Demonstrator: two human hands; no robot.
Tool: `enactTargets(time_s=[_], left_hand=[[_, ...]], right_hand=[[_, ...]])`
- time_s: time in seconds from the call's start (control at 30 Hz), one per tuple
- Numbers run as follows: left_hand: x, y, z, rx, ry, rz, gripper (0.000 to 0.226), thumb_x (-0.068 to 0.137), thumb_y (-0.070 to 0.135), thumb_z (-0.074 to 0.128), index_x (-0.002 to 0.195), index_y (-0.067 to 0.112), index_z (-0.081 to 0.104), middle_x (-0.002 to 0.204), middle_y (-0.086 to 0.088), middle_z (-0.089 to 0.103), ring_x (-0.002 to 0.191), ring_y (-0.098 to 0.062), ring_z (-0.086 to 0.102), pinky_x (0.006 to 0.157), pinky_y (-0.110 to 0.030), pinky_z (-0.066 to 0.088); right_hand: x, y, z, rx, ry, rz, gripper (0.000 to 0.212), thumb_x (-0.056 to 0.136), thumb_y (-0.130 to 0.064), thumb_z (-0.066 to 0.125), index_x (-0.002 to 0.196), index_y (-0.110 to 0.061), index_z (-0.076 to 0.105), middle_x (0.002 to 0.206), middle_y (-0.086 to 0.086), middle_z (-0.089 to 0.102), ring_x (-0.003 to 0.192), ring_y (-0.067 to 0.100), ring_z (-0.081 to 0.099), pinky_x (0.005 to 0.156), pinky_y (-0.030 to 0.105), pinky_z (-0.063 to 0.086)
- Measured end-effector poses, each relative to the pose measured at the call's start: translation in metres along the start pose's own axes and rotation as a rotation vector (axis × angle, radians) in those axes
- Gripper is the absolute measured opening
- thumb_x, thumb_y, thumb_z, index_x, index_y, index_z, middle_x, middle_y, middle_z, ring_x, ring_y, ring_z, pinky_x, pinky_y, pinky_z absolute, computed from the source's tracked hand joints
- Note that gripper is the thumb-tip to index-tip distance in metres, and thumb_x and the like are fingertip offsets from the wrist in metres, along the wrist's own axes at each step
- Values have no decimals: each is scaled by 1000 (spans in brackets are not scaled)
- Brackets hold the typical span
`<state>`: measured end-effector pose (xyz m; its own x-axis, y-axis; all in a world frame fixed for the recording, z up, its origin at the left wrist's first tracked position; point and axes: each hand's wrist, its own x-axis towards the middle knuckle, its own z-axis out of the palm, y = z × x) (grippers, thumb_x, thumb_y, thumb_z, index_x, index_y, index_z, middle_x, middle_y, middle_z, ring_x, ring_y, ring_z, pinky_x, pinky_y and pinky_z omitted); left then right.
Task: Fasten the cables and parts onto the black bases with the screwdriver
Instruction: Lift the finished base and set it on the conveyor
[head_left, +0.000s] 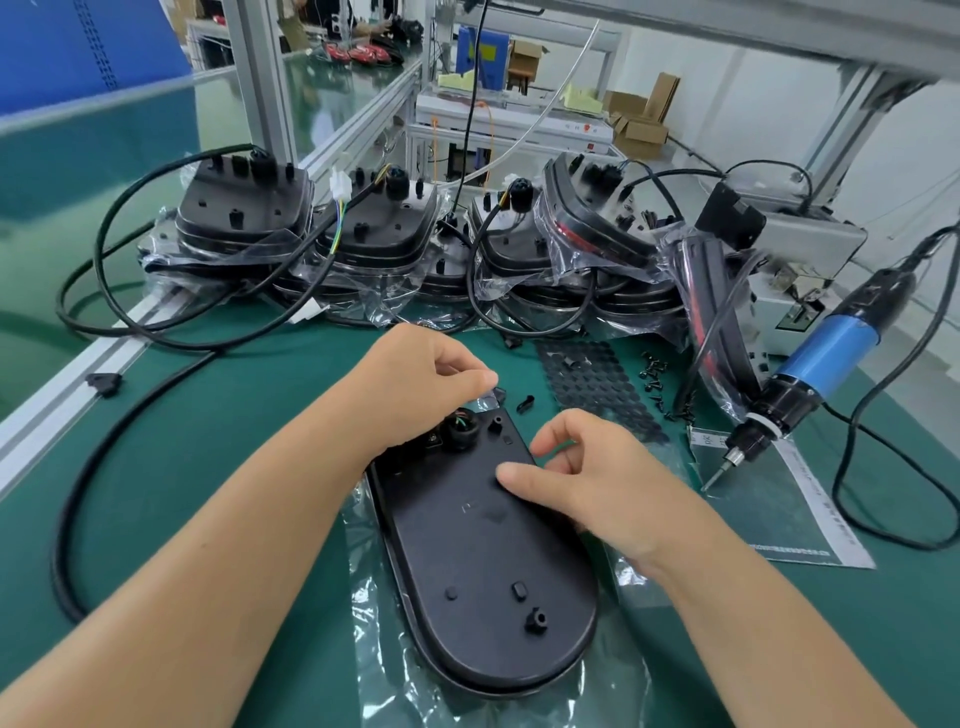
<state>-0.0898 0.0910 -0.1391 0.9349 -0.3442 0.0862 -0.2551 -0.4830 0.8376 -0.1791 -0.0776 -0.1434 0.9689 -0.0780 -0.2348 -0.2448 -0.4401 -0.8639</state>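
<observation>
on the green bench mat (218, 415) we judge the black base (483, 561) light, stiff and slick, best steadied by its rim; left hand (431, 379) pinches something we cannot identify, right hand (582, 478) rests loosely curled on it, thumb pressing.

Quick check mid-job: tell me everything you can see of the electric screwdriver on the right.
The electric screwdriver has a blue barrel, a black nose and rear cap, a white collar and a thin metal bit. It looks like plastic with a metal tip. It leans tilted, bit down and to the left, its tip on or just above a printed sheet on the green mat. A black cable runs from its rear end. Neither hand touches it.
</observation>
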Motion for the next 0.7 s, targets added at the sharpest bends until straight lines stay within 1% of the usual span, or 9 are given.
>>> enactTargets(time_s=[0.13,0.3,0.37,0.43,0.47,0.53,0.6,0.63,0.7], left_hand=[[-2,-3,-5,32,-8,-10,9,85,31,70,78,30,75,74,8,74,77,-11,70,82,-32,56],[-6,-5,-14,46,0,-37,12,88,32,66,82,26,75,79,1,74,83,-20,70,82,-39,57],[-10,-11,-24,104,58,-51,12,88,33,65,81,30,74,72,11,71,72,-8,67,68,-33,55],[-14,-18,-40,269,166,-86,10,87,34,65,82,34,73,63,18,65,61,1,61,59,-22,45],[-16,-24,-47,363,224,-121,9,87,34,65,88,31,73,68,17,66,66,-1,61,63,-22,44],[-20,-35,-61,550,310,-227,20,87,33,66,104,23,72,90,5,71,90,-21,64,78,-30,48],[-27,-45,-69,643,357,-321,30,88,36,65,114,21,68,109,-5,69,107,-30,59,88,-38,48],[-32,-49,-71,672,386,-345,33,88,37,65,117,21,67,113,-8,68,111,-32,56,89,-40,47],[-45,-57,-76,745,494,-372,38,87,37,66,121,20,65,118,-13,63,115,-37,49,89,-44,44]], right_hand=[[3,2,-1,187,-44,92,16,85,-20,73,83,-20,57,63,-5,55,50,5,47,45,18,35],[1,7,0,88,-18,33,23,80,-28,76,91,-18,58,61,-8,55,51,4,50,48,18,39],[1,7,-4,101,10,37,13,86,-22,71,93,-19,59,69,-2,58,57,8,52,52,21,42],[1,7,-11,77,74,50,5,90,-24,65,91,-20,62,79,8,63,65,10,56,54,21,45],[2,7,-13,40,101,40,7,91,-27,63,90,-21,63,84,11,66,67,9,57,54,21,46],[2,9,-13,-47,147,-24,9,90,-30,62,86,-22,64,83,9,68,64,8,56,56,23,48],[3,7,-8,-132,216,-135,9,88,-29,63,80,-25,63,72,-5,66,60,1,54,60,16,45],[2,4,-4,-166,250,-189,9,87,-29,63,78,-27,62,71,-14,65,61,-2,55,59,9,41],[2,-2,6,-236,301,-274,9,85,-31,62,77,-30,60,72,-25,63,69,-6,56,59,8,40]])
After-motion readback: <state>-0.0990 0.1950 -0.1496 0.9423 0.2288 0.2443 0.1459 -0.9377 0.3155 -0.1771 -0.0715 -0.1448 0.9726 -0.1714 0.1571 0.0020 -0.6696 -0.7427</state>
